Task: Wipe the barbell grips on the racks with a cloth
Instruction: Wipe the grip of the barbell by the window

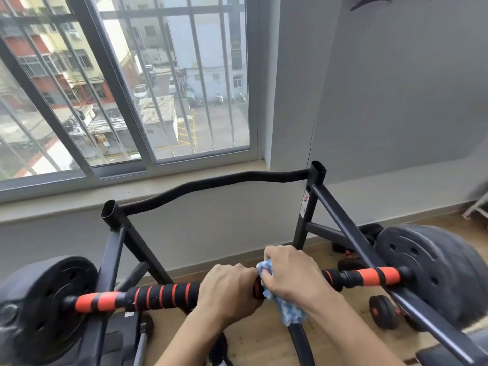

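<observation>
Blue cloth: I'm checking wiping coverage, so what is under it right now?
The blue cloth wraps the middle of the barbell, pinched by the right hand beside the left hand. The bar surface beneath cloth and hands is covered, so unseen.

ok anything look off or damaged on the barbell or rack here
Nothing stands out. The barbell lies across the rack, foam grips intact. The left hand grips the bar, and the right hand presses the blue cloth onto it.
</observation>
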Demonstrator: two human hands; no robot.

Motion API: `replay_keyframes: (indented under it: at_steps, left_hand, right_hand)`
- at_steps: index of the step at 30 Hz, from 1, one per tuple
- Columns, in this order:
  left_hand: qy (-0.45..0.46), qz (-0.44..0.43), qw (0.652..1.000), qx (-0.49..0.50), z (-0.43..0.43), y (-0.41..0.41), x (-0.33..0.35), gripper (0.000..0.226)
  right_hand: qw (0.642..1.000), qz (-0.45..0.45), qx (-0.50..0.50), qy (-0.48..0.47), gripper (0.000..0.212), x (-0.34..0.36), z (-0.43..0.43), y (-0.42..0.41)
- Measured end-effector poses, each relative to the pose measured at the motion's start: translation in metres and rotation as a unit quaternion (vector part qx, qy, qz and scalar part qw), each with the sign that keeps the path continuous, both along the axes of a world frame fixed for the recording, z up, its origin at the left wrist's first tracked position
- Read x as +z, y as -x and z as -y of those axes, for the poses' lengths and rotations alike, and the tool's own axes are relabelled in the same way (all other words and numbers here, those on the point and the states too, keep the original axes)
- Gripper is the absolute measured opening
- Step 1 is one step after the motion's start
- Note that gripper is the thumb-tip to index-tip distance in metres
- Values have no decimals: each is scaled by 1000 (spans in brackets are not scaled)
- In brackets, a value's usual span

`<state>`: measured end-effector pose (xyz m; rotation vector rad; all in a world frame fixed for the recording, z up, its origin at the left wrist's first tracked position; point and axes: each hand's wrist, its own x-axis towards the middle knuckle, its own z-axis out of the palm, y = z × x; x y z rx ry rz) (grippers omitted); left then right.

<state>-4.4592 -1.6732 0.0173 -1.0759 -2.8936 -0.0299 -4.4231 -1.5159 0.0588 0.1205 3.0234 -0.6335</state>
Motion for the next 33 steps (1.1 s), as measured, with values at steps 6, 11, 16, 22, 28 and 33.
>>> replay_keyframes:
  at_steps: [6, 11, 16, 22, 28, 33]
  left_hand:
    - [-28, -3, 1000, -7, 2, -11, -14, 22]
    - [-34, 112, 991, 67, 8, 2, 4, 46]
    - [5, 68, 994, 81, 3, -3, 4, 42]
    - [-30, -7, 998, 57, 8, -16, -17, 39]
    - [-87, -77, 991, 63, 6, -28, -28, 30]
    - [2, 55, 997, 63, 5, -24, 1, 21]
  right_hand:
    - [1000, -6, 3, -2, 15, 3, 1, -2]
    - [999, 31, 22, 11, 17, 6, -6, -4]
    - [995, 85, 46, 31, 22, 9, -13, -4]
    - [998, 52, 43, 1, 17, 7, -4, -3]
    - [1000, 18, 19, -17, 12, 1, 0, -4]
    - [998, 38, 47, -1, 16, 4, -7, -7]
